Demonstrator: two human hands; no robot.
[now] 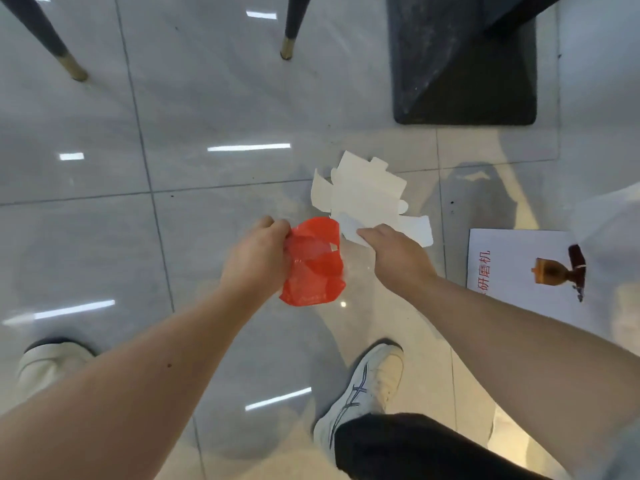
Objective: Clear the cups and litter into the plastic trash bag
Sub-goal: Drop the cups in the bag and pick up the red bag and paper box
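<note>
A small red plastic trash bag (313,268) hangs from my left hand (258,258), which pinches its upper left edge above the tiled floor. My right hand (394,252) grips the near corner of a flattened white cardboard carton (363,195), held just right of the bag's mouth. The carton's lower flap touches the bag's rim. No cups are in view.
A white printed sheet (512,271) with red characters and a brown trophy-like picture lies on the floor at right. A black table base (464,67) stands at the top right. Two black chair legs with gold tips (287,46) stand at the top left. My white shoe (363,382) is below.
</note>
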